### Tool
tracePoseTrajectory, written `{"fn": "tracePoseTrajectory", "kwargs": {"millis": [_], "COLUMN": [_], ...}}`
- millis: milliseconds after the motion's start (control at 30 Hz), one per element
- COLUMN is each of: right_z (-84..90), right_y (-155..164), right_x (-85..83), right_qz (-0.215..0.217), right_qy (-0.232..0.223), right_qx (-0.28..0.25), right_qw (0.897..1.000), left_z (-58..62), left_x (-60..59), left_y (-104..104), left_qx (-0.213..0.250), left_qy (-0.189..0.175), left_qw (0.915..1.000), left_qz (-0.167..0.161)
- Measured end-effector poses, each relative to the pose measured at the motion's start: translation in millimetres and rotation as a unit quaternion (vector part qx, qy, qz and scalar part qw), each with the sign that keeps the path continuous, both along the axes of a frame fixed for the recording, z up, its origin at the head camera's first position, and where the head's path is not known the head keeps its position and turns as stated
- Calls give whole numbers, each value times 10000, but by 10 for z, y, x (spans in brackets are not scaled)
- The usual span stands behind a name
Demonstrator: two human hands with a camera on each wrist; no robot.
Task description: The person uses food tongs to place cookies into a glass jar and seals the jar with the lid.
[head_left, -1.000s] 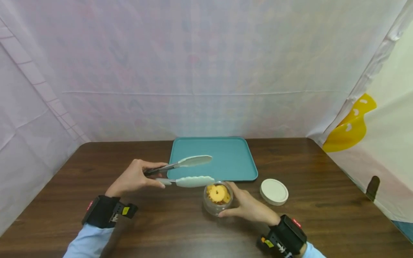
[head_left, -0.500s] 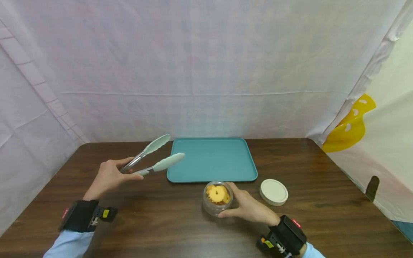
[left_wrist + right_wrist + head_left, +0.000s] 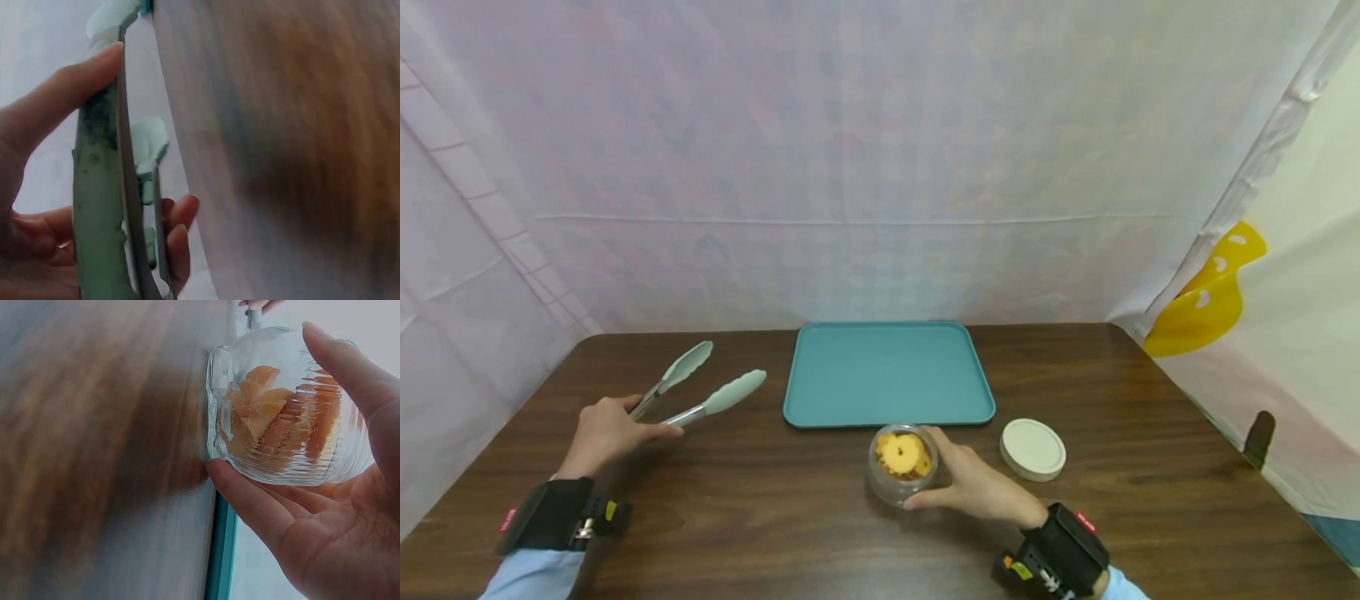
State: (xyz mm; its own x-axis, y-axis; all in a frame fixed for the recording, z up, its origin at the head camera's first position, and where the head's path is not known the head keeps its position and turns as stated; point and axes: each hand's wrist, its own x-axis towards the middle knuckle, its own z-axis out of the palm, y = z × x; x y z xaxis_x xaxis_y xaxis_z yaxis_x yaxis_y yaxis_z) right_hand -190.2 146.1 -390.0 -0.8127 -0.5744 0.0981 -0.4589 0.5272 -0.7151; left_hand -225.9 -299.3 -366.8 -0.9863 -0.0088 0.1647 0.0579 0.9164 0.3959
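Metal tongs (image 3: 726,396) with pale mint scalloped tips are held in my left hand (image 3: 612,433), over the left part of the table. Their arms are spread apart, with nothing between the tips. In the left wrist view the thumb lies along one arm of the tongs (image 3: 103,187) and fingers wrap the other. My right hand (image 3: 973,487) grips a clear ribbed glass jar (image 3: 891,487) standing on the table in front of the tray. Yellow ring-shaped biscuits (image 3: 901,454) fill the lidless jar. The right wrist view shows thumb and fingers around the jar (image 3: 294,425).
A teal tray (image 3: 887,375) lies at the back middle of the dark wooden table (image 3: 760,533). To the right of the jar rests a round white lid (image 3: 1033,448). Pale cloth (image 3: 865,167) hangs behind the table, with a yellow shape (image 3: 1206,304) at its right.
My left hand has carried the spread tongs leftward, from above the jar and tray to the table's left side. The right hand stays on the jar.
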Motion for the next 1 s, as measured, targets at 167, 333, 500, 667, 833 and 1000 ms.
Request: {"fn": "tracePoseTrajectory", "kwargs": {"millis": [167,333,500,667,833,1000], "right_z": [-4,2,-6,-15,-18,-14], "right_y": [-4,-5,-6,-11,-13,-5], "right_x": [-5,-6,-3,-6,-9,-13], "right_qz": [-25,-61,-56,-64,-62,-47], "right_qy": [38,118,47,58,29,54], "right_qx": [28,42,10,34,63,51], "right_qw": [10000,9999,10000,10000,10000,10000], "left_z": [-23,-16,-16,-31,-19,-4], "left_x": [2,-9,-3,22,40,33], "left_y": [-78,-88,-62,-17,15,38], "left_qx": [-8,-31,29,115,105,-46], "left_qy": [-307,-512,-666,-801,-1016,-1052], "left_qw": [9994,9985,9976,9964,9944,9943], "left_qz": [167,169,192,255,266,168]}}
